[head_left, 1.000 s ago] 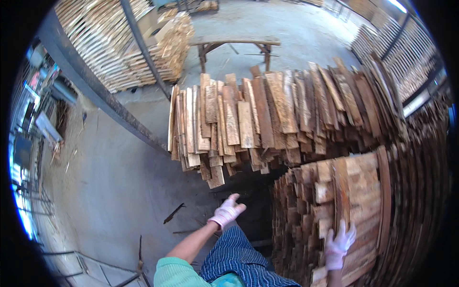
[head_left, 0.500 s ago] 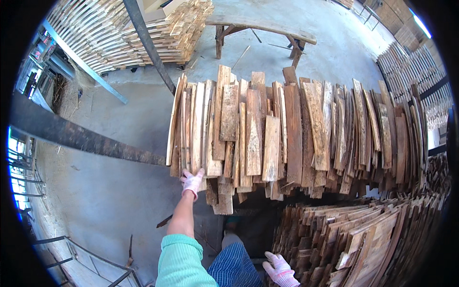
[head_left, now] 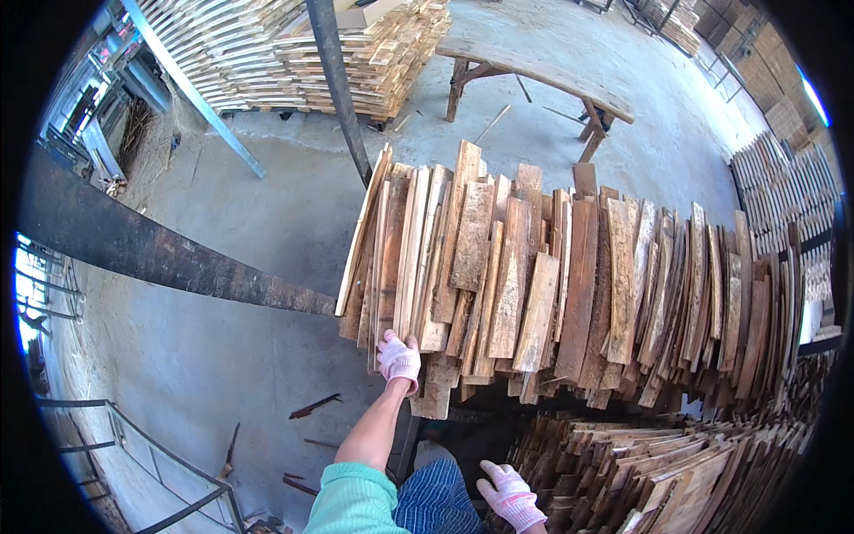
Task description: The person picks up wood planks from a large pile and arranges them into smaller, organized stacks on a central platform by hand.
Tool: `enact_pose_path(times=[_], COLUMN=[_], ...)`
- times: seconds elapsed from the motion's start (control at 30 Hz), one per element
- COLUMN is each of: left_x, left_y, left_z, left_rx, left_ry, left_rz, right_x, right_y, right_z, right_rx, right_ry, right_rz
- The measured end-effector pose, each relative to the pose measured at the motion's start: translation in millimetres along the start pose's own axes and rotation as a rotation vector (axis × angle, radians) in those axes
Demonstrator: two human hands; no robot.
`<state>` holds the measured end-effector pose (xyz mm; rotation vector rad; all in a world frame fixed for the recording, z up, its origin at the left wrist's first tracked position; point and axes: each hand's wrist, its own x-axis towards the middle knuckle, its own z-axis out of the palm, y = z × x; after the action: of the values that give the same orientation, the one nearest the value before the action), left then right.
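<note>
My left hand (head_left: 398, 359), in a white knit glove, grips the near ends of the boards at the left side of an upper stack of rough wooden boards (head_left: 569, 276). The boards lie side by side, running away from me. My right hand (head_left: 511, 492), also gloved, hangs low with fingers spread, just beside the left edge of a lower stack of boards (head_left: 676, 463). It holds nothing. My green sleeve (head_left: 351, 503) and striped blue clothing (head_left: 436, 503) show at the bottom.
A dark steel beam (head_left: 160, 254) crosses the left. A slanted metal post (head_left: 338, 89) rises behind the stack. A wooden bench (head_left: 534, 71) stands on the concrete floor (head_left: 258, 205). More stacked boards (head_left: 294, 49) lie at the top left and more boards (head_left: 783, 187) at the right. A metal railing (head_left: 151, 454) stands lower left.
My view has tilted and moved closer to the upper stack. My left hand rose from below to the board ends and stays there. My right hand dropped from the lower stack.
</note>
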<state>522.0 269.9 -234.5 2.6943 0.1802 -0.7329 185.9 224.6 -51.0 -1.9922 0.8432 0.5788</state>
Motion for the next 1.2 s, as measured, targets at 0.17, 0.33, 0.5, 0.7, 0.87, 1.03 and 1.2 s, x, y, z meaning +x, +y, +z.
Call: enact_pose_path(times=[0.17,0.33,0.5,0.7,0.87,1.03,1.2], left_x=[20.5,25.7,-121.2,-173.5,-11.0,56.9,38.7], left_y=[-22.9,-43.0,-23.7,-67.5,-62.3,-19.9,-5.6], left_z=[-23.6,-35.2,-95.2,-46.2,-78.8,-32.4,-29.9], left_rx=[-0.101,-0.244,-0.471,-0.627,-0.374,-0.136,-0.271], left_ry=[-0.226,-0.27,-0.315,-0.788,-0.067,-0.109,-0.119], left_rz=[0.193,0.273,0.283,0.457,0.187,-0.163,-0.107], right_x=[19.8,59.6,143.1,191.5,120.7,32.8,-39.0], right_y=[-4.4,-0.3,-71.3,-100.9,-52.3,-23.0,-4.9], right_z=[-1.8,-17.3,-48.2,-49.2,-46.2,-46.2,-67.9], right_rx=[-0.085,-0.021,0.944,0.705,0.723,0.67,0.34], right_ry=[-0.037,0.056,0.014,-0.254,-0.186,-0.037,0.23], right_rz=[-0.036,-0.224,0.073,0.036,-0.024,0.115,0.187])
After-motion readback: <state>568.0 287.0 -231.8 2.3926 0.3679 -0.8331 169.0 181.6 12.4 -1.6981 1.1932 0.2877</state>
